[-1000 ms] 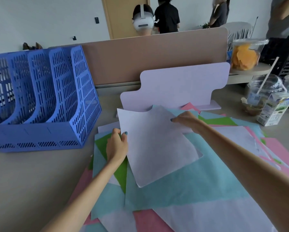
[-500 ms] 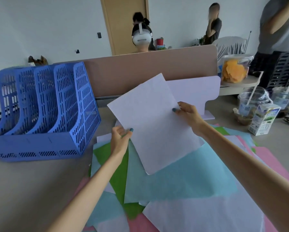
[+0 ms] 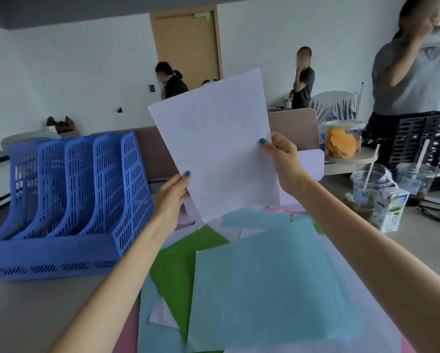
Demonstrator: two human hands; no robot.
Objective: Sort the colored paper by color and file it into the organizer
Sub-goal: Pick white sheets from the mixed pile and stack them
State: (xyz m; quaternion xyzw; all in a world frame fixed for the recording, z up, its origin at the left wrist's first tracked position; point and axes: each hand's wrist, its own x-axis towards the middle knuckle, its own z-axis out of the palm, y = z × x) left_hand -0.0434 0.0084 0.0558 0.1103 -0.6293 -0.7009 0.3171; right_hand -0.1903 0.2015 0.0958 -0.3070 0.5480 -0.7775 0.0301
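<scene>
I hold a white sheet of paper [image 3: 218, 146] upright in the air above the desk. My left hand [image 3: 174, 196] pinches its lower left edge and my right hand [image 3: 282, 159] pinches its right edge. Below it lies a loose pile of paper: a large light blue sheet [image 3: 264, 284] on top, a green sheet [image 3: 180, 263] to its left, pink sheets [image 3: 131, 329] and white sheets under them. The blue plastic organizer [image 3: 68, 207] with several upright slots stands on the desk to the left, its slots showing no paper.
A beige desk divider [image 3: 292, 126] runs behind the pile. At the right stand a small milk carton [image 3: 389, 210], two plastic cups with straws [image 3: 371, 184], a tub of orange snacks [image 3: 341, 141] and a black organizer [image 3: 422, 143]. People stand in the background.
Both hands have lifted the white sheet from the pile and raised it upright in front of me. My view has tilted upward.
</scene>
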